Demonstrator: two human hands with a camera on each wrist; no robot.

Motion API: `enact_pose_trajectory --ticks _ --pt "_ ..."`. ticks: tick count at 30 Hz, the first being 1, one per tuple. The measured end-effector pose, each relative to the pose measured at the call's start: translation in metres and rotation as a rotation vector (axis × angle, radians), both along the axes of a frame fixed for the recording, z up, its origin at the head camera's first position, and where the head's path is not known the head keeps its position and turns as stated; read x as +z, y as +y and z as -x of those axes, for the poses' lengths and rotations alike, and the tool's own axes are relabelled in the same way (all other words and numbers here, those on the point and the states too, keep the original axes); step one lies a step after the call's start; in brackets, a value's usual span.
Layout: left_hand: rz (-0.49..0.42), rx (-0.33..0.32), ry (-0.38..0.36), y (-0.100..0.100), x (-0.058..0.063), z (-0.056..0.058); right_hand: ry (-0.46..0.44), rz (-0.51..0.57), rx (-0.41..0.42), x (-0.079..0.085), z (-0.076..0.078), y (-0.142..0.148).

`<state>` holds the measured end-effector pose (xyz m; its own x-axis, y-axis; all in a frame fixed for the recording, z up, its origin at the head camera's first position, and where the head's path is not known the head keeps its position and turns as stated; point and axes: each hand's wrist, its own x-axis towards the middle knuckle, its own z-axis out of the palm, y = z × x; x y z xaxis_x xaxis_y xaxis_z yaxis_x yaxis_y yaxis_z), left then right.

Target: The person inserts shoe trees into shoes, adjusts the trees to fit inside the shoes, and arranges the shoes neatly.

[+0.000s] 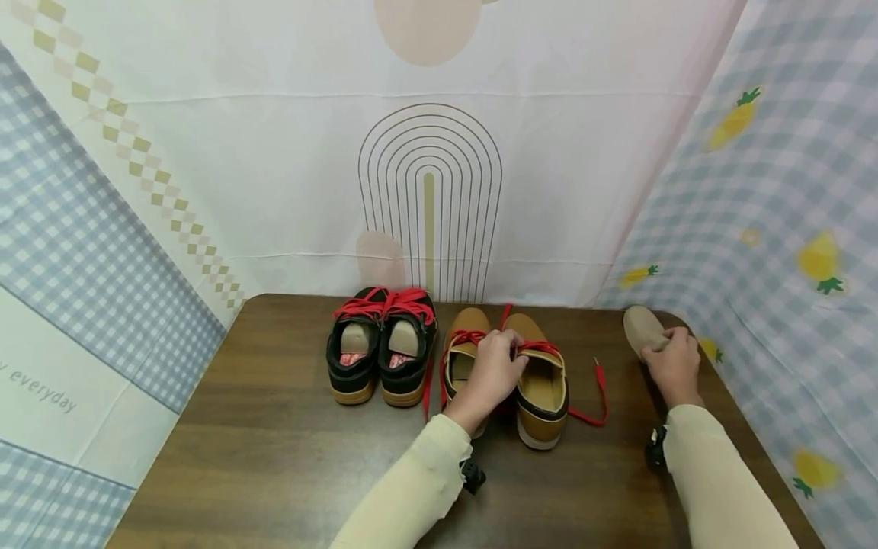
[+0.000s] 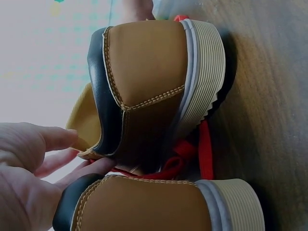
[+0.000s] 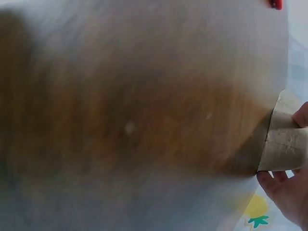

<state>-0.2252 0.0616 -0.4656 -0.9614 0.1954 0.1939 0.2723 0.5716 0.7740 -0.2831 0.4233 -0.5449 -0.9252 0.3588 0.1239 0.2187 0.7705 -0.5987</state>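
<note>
A pair of tan shoes with red laces stands near the middle of the table. My left hand (image 1: 495, 370) reaches over the left tan shoe (image 1: 472, 319) and pinches the inner collar edge of the right tan shoe (image 1: 538, 427). The left wrist view shows the fingers at that shoe's collar (image 2: 108, 91), beside its yellowish lining. At the table's far right corner, my right hand (image 1: 675, 370) grips a beige shoe insert (image 1: 641, 326), which looks like folded cardboard. The right wrist view has the thumb and fingers on opposite edges of the insert (image 3: 286, 144).
Left of the tan shoes stands a pair of black shoes (image 1: 350, 374) with red laces and beige inserts inside. A loose red lace end (image 1: 600, 389) lies on the brown table (image 1: 274, 457) right of the tan pair. Patterned cloths (image 1: 295, 168) hang behind and at both sides.
</note>
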Motion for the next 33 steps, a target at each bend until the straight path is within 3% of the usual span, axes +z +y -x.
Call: enact_pose_trajectory --ticks 4,8,24,33 --pt "0.009 -0.006 0.008 0.002 -0.001 0.001 0.006 -0.097 0.085 0.0 -0.002 0.004" --pt "0.027 -0.008 0.024 0.003 -0.002 0.002 0.037 -0.141 0.095 0.0 -0.004 0.006" --pt "-0.006 -0.018 0.023 0.004 -0.008 -0.001 0.015 -0.109 0.091 0.002 -0.009 0.004" --pt "-0.022 0.025 0.049 0.004 -0.012 0.002 -0.007 -0.084 0.094 0.003 -0.006 0.006"
